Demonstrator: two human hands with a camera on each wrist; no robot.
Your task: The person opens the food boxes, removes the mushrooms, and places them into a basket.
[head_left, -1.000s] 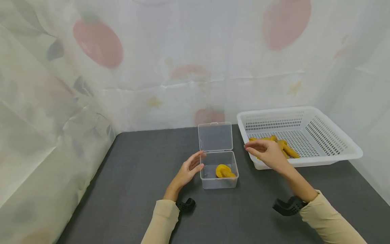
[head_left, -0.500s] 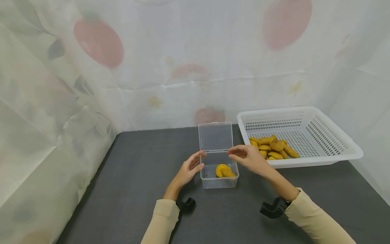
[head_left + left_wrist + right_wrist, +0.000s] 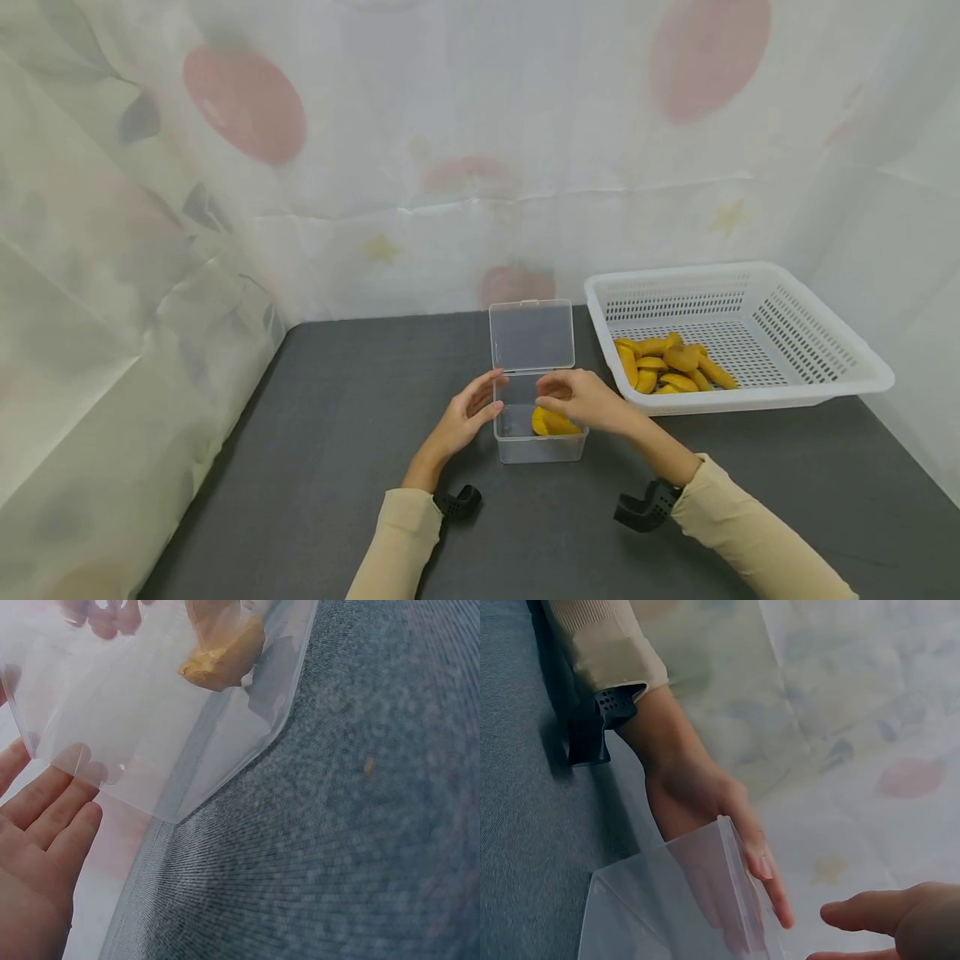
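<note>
A clear plastic box (image 3: 540, 450) stands mid-table in the head view, its hinged lid (image 3: 532, 335) raised at the back. Yellow, mushroom-like pieces (image 3: 553, 423) lie inside; one yellow piece (image 3: 223, 660) shows through the wall in the left wrist view. My left hand (image 3: 461, 422) rests along the box's left side, fingers extended. Over the box's right half is my right hand (image 3: 588, 402), partly covering the pieces. Its thumb (image 3: 866, 911) and finger stand apart in the right wrist view, with nothing visible between them.
A white perforated basket (image 3: 795, 398) stands to the right of the box, with several more yellow pieces (image 3: 678, 362) in its left part. Behind the dark table (image 3: 360, 383) hangs a printed curtain (image 3: 420, 125), and another covers the left side.
My right hand has moved left from the basket's near left edge to over the box, uncovering the pieces in the basket. The left hand has stayed beside the box.
</note>
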